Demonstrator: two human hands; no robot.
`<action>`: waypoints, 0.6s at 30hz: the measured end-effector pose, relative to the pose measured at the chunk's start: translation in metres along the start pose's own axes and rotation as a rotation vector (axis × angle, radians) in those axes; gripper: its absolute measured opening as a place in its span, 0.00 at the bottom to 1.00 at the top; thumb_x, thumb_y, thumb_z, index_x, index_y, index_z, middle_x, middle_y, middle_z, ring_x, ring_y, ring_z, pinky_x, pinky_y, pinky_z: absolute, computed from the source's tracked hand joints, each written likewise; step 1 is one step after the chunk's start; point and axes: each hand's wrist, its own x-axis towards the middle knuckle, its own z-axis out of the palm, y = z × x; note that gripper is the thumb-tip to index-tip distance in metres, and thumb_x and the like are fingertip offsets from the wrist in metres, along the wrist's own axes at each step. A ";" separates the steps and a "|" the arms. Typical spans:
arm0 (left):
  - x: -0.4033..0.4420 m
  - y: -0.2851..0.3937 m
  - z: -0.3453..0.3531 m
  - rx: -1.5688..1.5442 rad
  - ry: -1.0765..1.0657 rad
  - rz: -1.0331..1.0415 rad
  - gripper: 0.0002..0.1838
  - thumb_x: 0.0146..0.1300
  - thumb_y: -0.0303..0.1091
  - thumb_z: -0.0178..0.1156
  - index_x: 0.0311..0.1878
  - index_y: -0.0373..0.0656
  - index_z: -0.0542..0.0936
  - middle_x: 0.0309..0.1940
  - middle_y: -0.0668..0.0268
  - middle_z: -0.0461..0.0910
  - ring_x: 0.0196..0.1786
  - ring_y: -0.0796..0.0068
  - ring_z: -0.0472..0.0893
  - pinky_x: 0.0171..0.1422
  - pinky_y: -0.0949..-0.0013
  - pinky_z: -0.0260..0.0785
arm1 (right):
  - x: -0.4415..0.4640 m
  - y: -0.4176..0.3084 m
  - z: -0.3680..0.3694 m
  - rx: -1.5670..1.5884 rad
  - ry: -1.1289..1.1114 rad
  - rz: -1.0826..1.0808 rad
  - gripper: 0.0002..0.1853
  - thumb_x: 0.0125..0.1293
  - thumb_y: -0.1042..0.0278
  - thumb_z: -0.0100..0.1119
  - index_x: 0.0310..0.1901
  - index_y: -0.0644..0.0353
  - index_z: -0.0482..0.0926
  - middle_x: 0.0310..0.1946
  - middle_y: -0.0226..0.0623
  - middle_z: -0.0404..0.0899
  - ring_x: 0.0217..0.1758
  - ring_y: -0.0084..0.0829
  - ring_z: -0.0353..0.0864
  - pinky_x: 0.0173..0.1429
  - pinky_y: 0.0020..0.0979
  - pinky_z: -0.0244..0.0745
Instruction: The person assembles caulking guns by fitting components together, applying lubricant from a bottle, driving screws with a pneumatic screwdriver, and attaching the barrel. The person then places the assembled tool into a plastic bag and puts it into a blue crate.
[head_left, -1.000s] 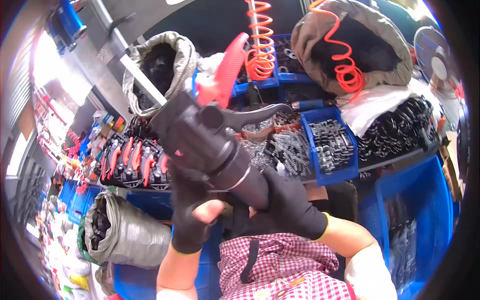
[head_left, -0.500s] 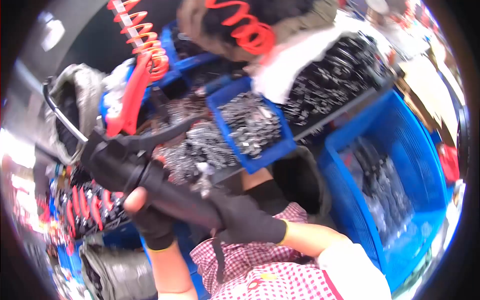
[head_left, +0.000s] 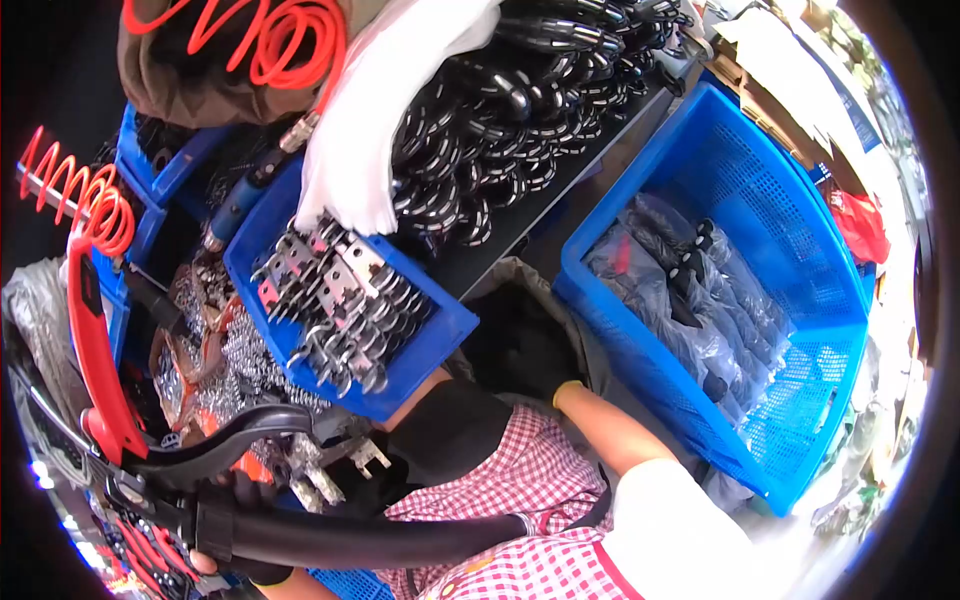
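Note:
A black tool with a long curved tube [head_left: 360,538] and a red handle [head_left: 92,345] lies across the lower left, its tube end against the checked apron. Around its body my left hand [head_left: 236,500], in a black fingerless glove, is wrapped, with the thumb tip showing below. My right hand [head_left: 535,365], also gloved in black, reaches into the mouth of a dark sack [head_left: 583,335] between the bench and the blue crate. Only its yellow cuff shows clearly; the fingers are lost in the dark.
A blue bin [head_left: 425,355] of metal clips and heaps of black curved parts [head_left: 480,140] are on the bench. At the right, a large blue crate [head_left: 820,240] holds bagged parts. White cloth [head_left: 370,110] lies behind the bin; orange coiled hoses [head_left: 300,45] hang at the upper left.
The camera view has swung to the right. My right hand has let go of the tool's tube and moved into the sack. My left hand still holds the tool, now lower in view.

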 end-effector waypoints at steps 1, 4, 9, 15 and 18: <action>-0.001 0.001 0.000 0.017 0.019 0.006 0.47 0.57 0.47 0.69 0.71 0.33 0.55 0.63 0.46 0.66 0.65 0.54 0.70 0.68 0.54 0.68 | 0.004 0.034 0.023 -0.154 -0.043 0.016 0.15 0.61 0.57 0.57 0.43 0.58 0.83 0.46 0.49 0.82 0.51 0.48 0.81 0.57 0.44 0.73; -0.007 0.006 0.003 0.077 0.069 0.023 0.45 0.58 0.49 0.68 0.69 0.33 0.57 0.59 0.48 0.68 0.62 0.55 0.72 0.67 0.56 0.69 | -0.001 0.076 0.048 -0.451 -0.335 0.057 0.17 0.62 0.55 0.57 0.44 0.58 0.83 0.48 0.49 0.82 0.53 0.47 0.79 0.60 0.44 0.71; -0.007 0.021 0.002 0.183 0.182 0.119 0.41 0.60 0.52 0.64 0.66 0.32 0.61 0.54 0.50 0.72 0.56 0.58 0.76 0.64 0.59 0.72 | 0.005 0.089 0.028 -0.433 -0.447 -0.019 0.19 0.64 0.51 0.56 0.46 0.58 0.84 0.51 0.48 0.81 0.56 0.46 0.78 0.64 0.42 0.68; 0.008 0.052 -0.011 0.174 0.622 0.344 0.32 0.63 0.51 0.60 0.59 0.33 0.70 0.48 0.54 0.78 0.49 0.63 0.79 0.59 0.62 0.72 | -0.030 -0.002 -0.065 1.106 -0.428 0.053 0.19 0.69 0.53 0.54 0.49 0.60 0.80 0.46 0.39 0.82 0.48 0.36 0.80 0.55 0.37 0.72; 0.010 0.071 -0.075 0.289 0.382 0.319 0.31 0.63 0.52 0.57 0.58 0.34 0.73 0.51 0.54 0.78 0.54 0.63 0.77 0.65 0.61 0.68 | -0.090 -0.084 -0.144 1.543 -0.525 -0.032 0.28 0.63 0.58 0.66 0.59 0.63 0.66 0.52 0.38 0.76 0.51 0.30 0.76 0.56 0.35 0.73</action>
